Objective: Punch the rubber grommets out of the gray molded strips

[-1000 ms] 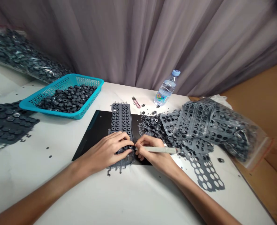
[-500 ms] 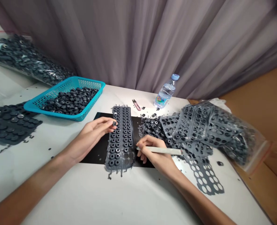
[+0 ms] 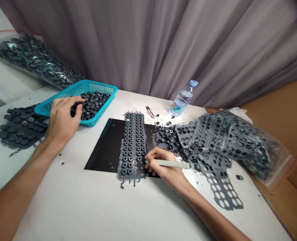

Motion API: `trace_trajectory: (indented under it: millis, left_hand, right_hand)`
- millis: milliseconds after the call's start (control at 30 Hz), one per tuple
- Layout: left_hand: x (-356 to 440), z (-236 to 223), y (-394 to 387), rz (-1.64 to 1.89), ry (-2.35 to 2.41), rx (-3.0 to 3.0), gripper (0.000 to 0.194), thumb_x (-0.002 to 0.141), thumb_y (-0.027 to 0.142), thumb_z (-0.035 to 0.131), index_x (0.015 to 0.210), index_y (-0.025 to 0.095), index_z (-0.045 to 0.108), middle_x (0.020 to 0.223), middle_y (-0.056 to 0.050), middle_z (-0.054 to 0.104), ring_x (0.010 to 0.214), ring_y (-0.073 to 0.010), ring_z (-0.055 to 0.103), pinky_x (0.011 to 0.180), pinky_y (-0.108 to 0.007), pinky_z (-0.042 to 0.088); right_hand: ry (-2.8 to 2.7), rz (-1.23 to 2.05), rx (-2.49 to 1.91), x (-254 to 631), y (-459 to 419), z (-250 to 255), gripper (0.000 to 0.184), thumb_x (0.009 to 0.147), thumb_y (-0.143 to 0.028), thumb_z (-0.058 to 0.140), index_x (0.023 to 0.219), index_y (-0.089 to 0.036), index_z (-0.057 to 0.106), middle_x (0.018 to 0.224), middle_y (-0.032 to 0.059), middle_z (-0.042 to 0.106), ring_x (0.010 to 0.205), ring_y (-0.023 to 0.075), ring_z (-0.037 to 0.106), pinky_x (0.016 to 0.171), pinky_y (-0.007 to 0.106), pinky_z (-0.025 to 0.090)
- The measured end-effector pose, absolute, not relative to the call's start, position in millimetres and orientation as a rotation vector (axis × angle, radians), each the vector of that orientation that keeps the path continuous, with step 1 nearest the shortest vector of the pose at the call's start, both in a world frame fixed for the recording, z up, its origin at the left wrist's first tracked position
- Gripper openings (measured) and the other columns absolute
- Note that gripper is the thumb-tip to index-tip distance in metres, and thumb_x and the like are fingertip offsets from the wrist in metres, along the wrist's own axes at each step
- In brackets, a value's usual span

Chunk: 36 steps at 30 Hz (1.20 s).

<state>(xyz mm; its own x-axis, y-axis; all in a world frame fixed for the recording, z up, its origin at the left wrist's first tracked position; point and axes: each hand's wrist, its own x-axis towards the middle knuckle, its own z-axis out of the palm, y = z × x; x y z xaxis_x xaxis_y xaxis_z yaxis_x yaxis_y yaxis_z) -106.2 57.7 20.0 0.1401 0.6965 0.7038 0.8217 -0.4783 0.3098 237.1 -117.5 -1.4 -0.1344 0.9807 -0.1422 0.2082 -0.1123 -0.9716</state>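
Observation:
My left hand (image 3: pixel 65 115) is over the near left side of the blue basket (image 3: pixel 93 122), its thumb and forefinger apart with nothing visible between them. Small dark rubber pieces (image 3: pixel 94 103) are heaped in the basket beside the fingertips. My right hand (image 3: pixel 163 162) grips a slim pen-like tool (image 3: pixel 174 163) with a pale handle; its tip is hidden by the fingers. That hand rests against the right edge of a grey rubber sheet (image 3: pixel 134 144) carrying rows of ring-shaped pieces. Near the sheet's lower right corner are a few flat spots without rings.
Beneath the sheet lies a black board (image 3: pixel 100 152). Pink thread snips (image 3: pixel 150 112) and a water bottle (image 3: pixel 182 100) stand behind. Punched sheets (image 3: pixel 222 190), loose pieces (image 3: pixel 168 137) and a plastic bag (image 3: pixel 258 147) crowd the right. Another sheet (image 3: pixel 22 129) and a filled bag (image 3: pixel 38 60) lie left.
My left hand lifted a small rubber piece off the sheet, moved left to the basket and parted its fingers. My right hand stayed by the sheet's right edge, keeping the pen-like tool.

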Motion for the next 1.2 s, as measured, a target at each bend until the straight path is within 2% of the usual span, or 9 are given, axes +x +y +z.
trace_trajectory:
  millis: [100, 200, 267, 533, 600, 700, 833, 1033, 1200]
  left_hand:
    - [-77, 27, 36, -1.292, -1.501, -2.267, 0.03, 0.102, 0.034, 0.048, 0.12, 0.02, 0.068, 0.125, 0.001, 0.066, 0.125, -0.0236, 0.055, 0.114, -0.045, 0.033]
    - [-33, 32, 3, -1.369, -1.448, -2.565, 0.019, 0.099, 0.035, 0.057, 0.104, 0.022, 0.07, 0.103, -0.002, 0.069, 0.102, -0.0217, 0.062, 0.097, -0.038, 0.047]
    - [-9, 31, -19, -1.315, -1.347, -2.952, 0.016, 0.1, 0.033, 0.057, 0.103, 0.022, 0.068, 0.102, -0.002, 0.068, 0.093, -0.0186, 0.063, 0.088, -0.033, 0.051]
    - [16, 11, -55, -0.693, -0.853, -3.453, 0.022, 0.106, 0.021, 0.048, 0.112, 0.022, 0.069, 0.112, -0.005, 0.066, 0.107, -0.0206, 0.062, 0.099, -0.038, 0.049]
    - [18, 11, -56, -0.864, -0.881, -3.448, 0.023, 0.106, 0.02, 0.047, 0.105, 0.021, 0.07, 0.109, -0.005, 0.068, 0.105, -0.0204, 0.063, 0.099, -0.038, 0.049]
    - [18, 17, -48, -1.462, -1.371, -3.277, 0.017, 0.103, 0.032, 0.057, 0.1, 0.02, 0.069, 0.102, -0.005, 0.071, 0.097, -0.0194, 0.066, 0.09, -0.035, 0.055]
    - [-9, 32, -16, -2.038, -1.849, -2.741, 0.025, 0.094, 0.044, 0.069, 0.102, 0.019, 0.071, 0.102, -0.004, 0.074, 0.087, -0.0184, 0.069, 0.081, -0.034, 0.057]
    - [-84, 31, 39, -1.466, -1.699, -2.242, 0.035, 0.099, 0.045, 0.056, 0.115, 0.018, 0.073, 0.112, 0.005, 0.072, 0.106, -0.0205, 0.066, 0.09, -0.039, 0.046]
    - [-84, 26, 42, -1.313, -1.638, -2.204, 0.032, 0.1, 0.035, 0.057, 0.128, 0.022, 0.067, 0.129, 0.001, 0.068, 0.125, -0.0249, 0.057, 0.116, -0.046, 0.035]
  right_hand:
    - [-1.409, 1.309, -1.374, 237, -118, 0, 0.014, 0.096, -0.032, 0.06, 0.092, -0.019, 0.064, 0.079, 0.0026, 0.07, 0.067, 0.0135, 0.065, 0.058, 0.021, 0.05]
    - [-1.471, 1.257, -1.408, 236, -119, 0, 0.012, 0.096, -0.03, 0.059, 0.091, -0.02, 0.064, 0.079, 0.002, 0.07, 0.068, 0.014, 0.064, 0.059, 0.022, 0.049]
    - [-1.531, 1.199, -1.436, 236, -119, 0, 0.012, 0.095, -0.029, 0.059, 0.09, -0.02, 0.065, 0.078, 0.0016, 0.069, 0.068, 0.0146, 0.064, 0.059, 0.022, 0.048]
    - [-1.683, 0.981, -1.472, 231, -123, 6, 0.014, 0.095, -0.028, 0.059, 0.085, -0.02, 0.065, 0.07, -0.0011, 0.063, 0.06, 0.013, 0.053, 0.055, 0.023, 0.039]
    - [-1.703, 0.954, -1.471, 230, -124, 7, 0.014, 0.095, -0.026, 0.059, 0.084, -0.02, 0.064, 0.069, -0.002, 0.061, 0.06, 0.0122, 0.05, 0.054, 0.023, 0.037]
    - [-1.7, 0.945, -1.474, 230, -125, 6, 0.013, 0.094, -0.023, 0.06, 0.082, -0.02, 0.064, 0.07, -0.0025, 0.062, 0.06, 0.0117, 0.051, 0.055, 0.023, 0.036]
    - [-1.547, 1.152, -1.451, 235, -123, 3, 0.01, 0.094, -0.024, 0.059, 0.087, -0.02, 0.065, 0.075, 0.0, 0.069, 0.065, 0.0139, 0.062, 0.057, 0.023, 0.045]
    - [-1.283, 1.266, -1.32, 244, -113, 1, 0.008, 0.093, -0.026, 0.062, 0.089, -0.019, 0.062, 0.075, 0.0017, 0.071, 0.062, 0.0141, 0.067, 0.059, 0.025, 0.056]
    - [-1.279, 1.236, -1.338, 246, -110, -3, 0.007, 0.091, -0.024, 0.063, 0.087, -0.019, 0.062, 0.074, 0.0017, 0.071, 0.061, 0.0138, 0.067, 0.06, 0.025, 0.056]
